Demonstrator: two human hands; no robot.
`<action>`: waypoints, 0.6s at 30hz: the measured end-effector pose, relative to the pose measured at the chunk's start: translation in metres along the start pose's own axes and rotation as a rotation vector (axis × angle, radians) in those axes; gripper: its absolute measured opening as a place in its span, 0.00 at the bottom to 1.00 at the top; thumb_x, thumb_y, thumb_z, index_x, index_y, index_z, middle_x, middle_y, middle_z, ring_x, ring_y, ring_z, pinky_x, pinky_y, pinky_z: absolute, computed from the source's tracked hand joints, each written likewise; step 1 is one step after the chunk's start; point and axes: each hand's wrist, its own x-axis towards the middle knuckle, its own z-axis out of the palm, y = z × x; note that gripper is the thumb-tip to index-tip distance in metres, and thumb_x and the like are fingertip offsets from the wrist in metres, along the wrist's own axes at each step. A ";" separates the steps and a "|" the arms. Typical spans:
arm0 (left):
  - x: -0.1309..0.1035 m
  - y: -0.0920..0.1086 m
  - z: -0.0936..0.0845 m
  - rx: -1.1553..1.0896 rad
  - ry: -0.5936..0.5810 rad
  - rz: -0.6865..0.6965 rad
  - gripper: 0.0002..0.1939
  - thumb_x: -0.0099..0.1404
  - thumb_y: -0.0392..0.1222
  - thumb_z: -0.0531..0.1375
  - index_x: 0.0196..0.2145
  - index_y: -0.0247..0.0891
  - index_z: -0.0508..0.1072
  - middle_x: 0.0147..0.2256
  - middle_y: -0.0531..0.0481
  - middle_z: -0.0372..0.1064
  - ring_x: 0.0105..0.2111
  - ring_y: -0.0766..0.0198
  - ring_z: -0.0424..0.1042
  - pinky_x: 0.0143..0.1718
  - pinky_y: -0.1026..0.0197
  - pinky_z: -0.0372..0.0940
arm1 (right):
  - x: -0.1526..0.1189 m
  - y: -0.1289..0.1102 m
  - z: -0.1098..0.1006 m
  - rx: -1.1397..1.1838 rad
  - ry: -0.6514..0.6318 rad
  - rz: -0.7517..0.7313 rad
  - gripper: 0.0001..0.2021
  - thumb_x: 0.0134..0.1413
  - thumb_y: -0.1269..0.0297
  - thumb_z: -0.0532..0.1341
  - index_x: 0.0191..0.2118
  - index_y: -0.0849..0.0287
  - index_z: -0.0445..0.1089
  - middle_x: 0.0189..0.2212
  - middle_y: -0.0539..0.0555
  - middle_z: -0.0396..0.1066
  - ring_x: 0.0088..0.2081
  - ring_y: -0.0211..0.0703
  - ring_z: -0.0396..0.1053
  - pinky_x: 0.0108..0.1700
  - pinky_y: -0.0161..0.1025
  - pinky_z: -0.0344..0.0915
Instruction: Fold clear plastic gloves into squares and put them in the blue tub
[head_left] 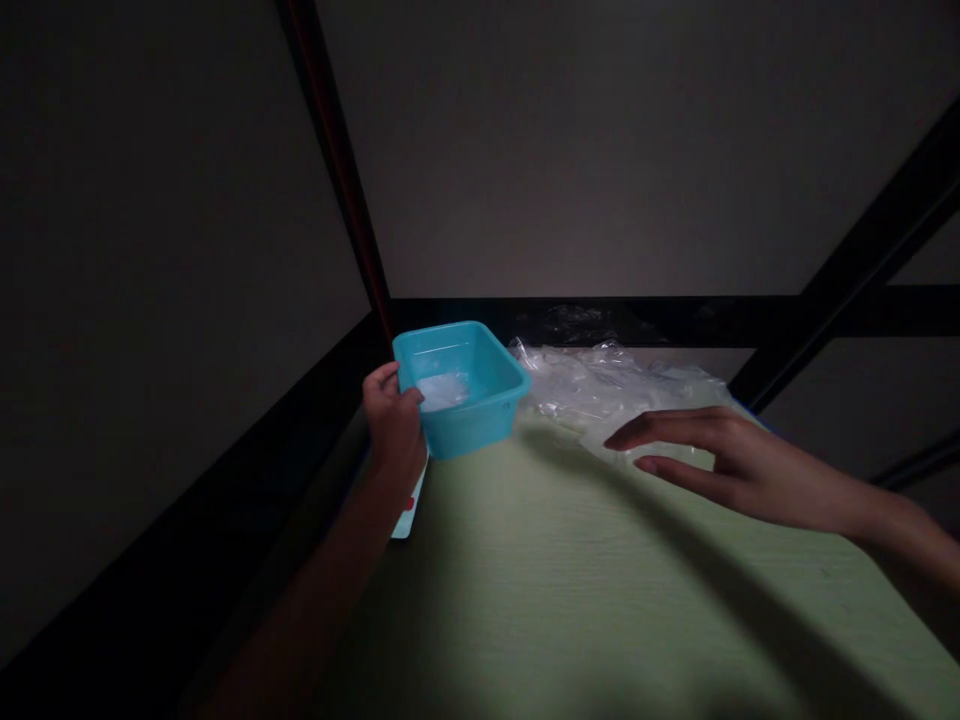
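Note:
A light blue plastic tub (480, 420) is raised over the left part of a pale green table (525, 580). My left hand (394, 415) grips its left rim, thumb over the edge. Inside the tub lies something whitish and flat (442, 391), too blurred to name. To the right of the tub is a heap of clear plastic bags or film (615, 385). My right hand (712, 465) hovers at the near edge of this heap, thumb and fingers apart, with nothing between them.
Partly behind my left forearm, a pale flat object with a red mark (405, 515) lies on the table's left side. Grey walls or panels with dark bars (345, 170) stand beyond the table. More clear film (574, 320) shows against the dark ledge at the back.

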 end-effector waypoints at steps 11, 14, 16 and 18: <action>0.052 -0.042 0.021 0.141 0.190 0.157 0.20 0.39 0.24 0.50 0.32 0.40 0.59 0.31 0.54 0.59 0.40 0.62 0.67 0.47 0.59 0.60 | -0.033 0.023 0.029 0.010 -0.029 0.085 0.15 0.60 0.57 0.50 0.44 0.58 0.70 0.43 0.57 0.73 0.44 0.45 0.70 0.47 0.44 0.66; 0.055 -0.054 0.026 0.174 0.222 0.199 0.19 0.42 0.23 0.49 0.32 0.39 0.60 0.34 0.51 0.60 0.44 0.60 0.66 0.52 0.57 0.57 | -0.038 0.026 0.034 0.032 -0.008 0.103 0.15 0.60 0.58 0.51 0.43 0.58 0.70 0.43 0.57 0.73 0.44 0.45 0.70 0.47 0.44 0.66; 0.056 -0.063 0.029 0.196 0.227 0.234 0.19 0.43 0.23 0.49 0.33 0.38 0.60 0.36 0.49 0.60 0.46 0.59 0.65 0.54 0.56 0.55 | -0.041 0.028 0.037 0.048 -0.003 0.101 0.15 0.60 0.59 0.51 0.44 0.58 0.70 0.42 0.57 0.73 0.44 0.44 0.70 0.46 0.43 0.67; 0.055 -0.071 0.032 0.220 0.207 0.288 0.19 0.44 0.22 0.48 0.35 0.37 0.60 0.38 0.47 0.60 0.48 0.57 0.64 0.55 0.55 0.54 | -0.043 0.030 0.039 0.053 0.001 0.086 0.14 0.61 0.60 0.51 0.44 0.59 0.70 0.42 0.58 0.73 0.43 0.44 0.71 0.45 0.43 0.67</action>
